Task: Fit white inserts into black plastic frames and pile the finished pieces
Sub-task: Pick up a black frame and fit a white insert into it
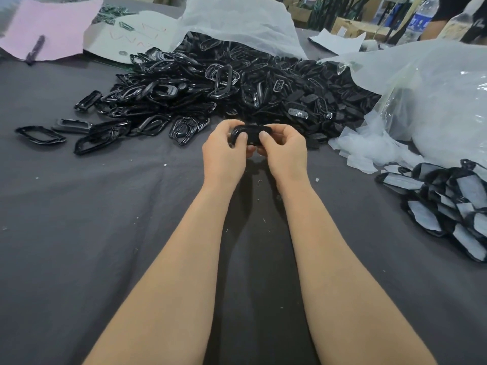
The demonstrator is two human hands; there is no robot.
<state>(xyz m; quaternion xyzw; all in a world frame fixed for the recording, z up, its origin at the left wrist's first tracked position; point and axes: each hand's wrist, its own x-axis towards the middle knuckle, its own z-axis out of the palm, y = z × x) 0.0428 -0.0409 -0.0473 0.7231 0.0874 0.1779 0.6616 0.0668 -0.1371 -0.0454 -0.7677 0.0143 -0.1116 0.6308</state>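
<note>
left hand (224, 154) bare | right hand (286, 154) bare | forearms (184, 246) uncovered

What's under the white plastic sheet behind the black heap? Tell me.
The heap of black plastic frames runs under the lifted edge of the white plastic sheet. How far it reaches beneath, and whatever else lies there, is covered.

Glossy black plastic frames (224, 83), matt grey cloth table cover (79, 206), crinkled translucent plastic bags (434, 88)
</note>
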